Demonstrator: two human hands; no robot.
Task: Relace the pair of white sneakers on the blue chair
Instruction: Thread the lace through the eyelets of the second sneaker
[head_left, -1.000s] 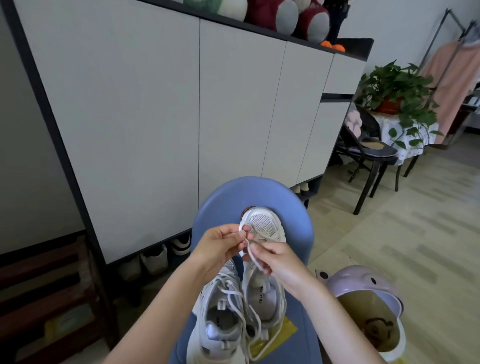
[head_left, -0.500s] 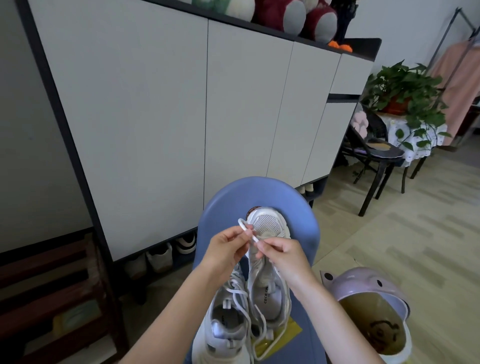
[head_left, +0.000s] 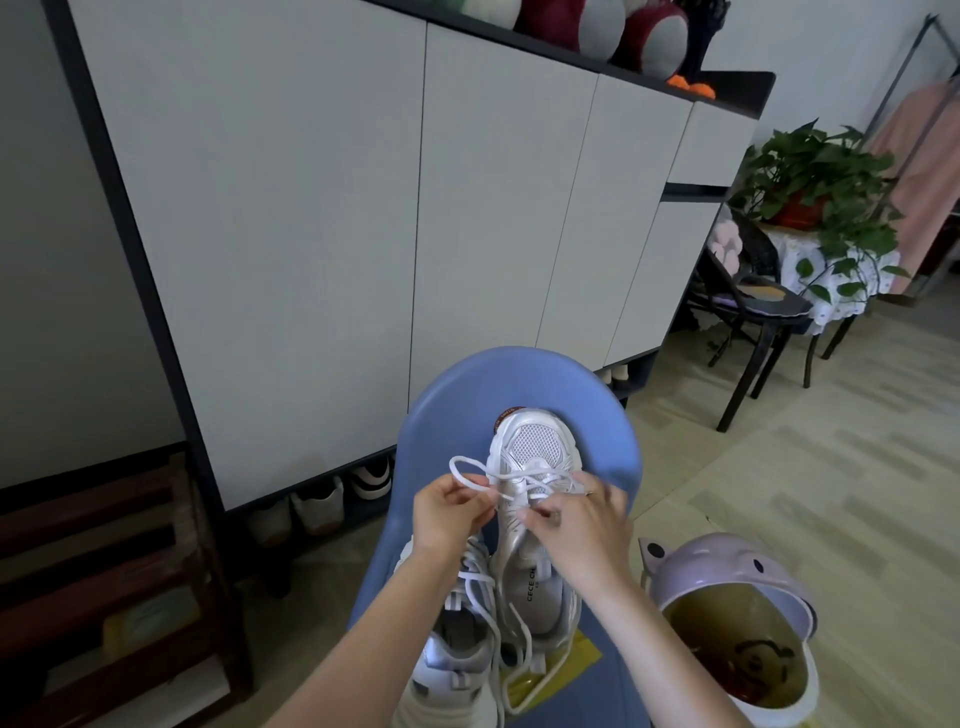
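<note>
Two white sneakers lie on the blue chair (head_left: 457, 395). The right sneaker (head_left: 535, 452) stands toe-up against the chair back, its tongue open. The left sneaker (head_left: 457, 649) lies lower, partly under my left forearm. A white lace (head_left: 467, 467) runs across the right sneaker's lower eyelets and loops out to the left. My left hand (head_left: 447, 514) pinches that lace beside the shoe. My right hand (head_left: 576, 519) rests on the shoe's right side, fingertips pinching the lace at the eyelets. Loose lace trails down over both shoes.
A tall white cabinet (head_left: 363, 208) stands right behind the chair, with shoes (head_left: 317, 504) underneath. A lilac bin (head_left: 737, 629) sits at lower right. A dark wooden rack (head_left: 104, 571) is on the left. A black chair (head_left: 753, 322) and potted plant (head_left: 815, 176) stand at right.
Both hands dropped from the toe of the right sneaker to its eyelets and moved apart. The lace now stretches across the shoe, with a loop out to the left.
</note>
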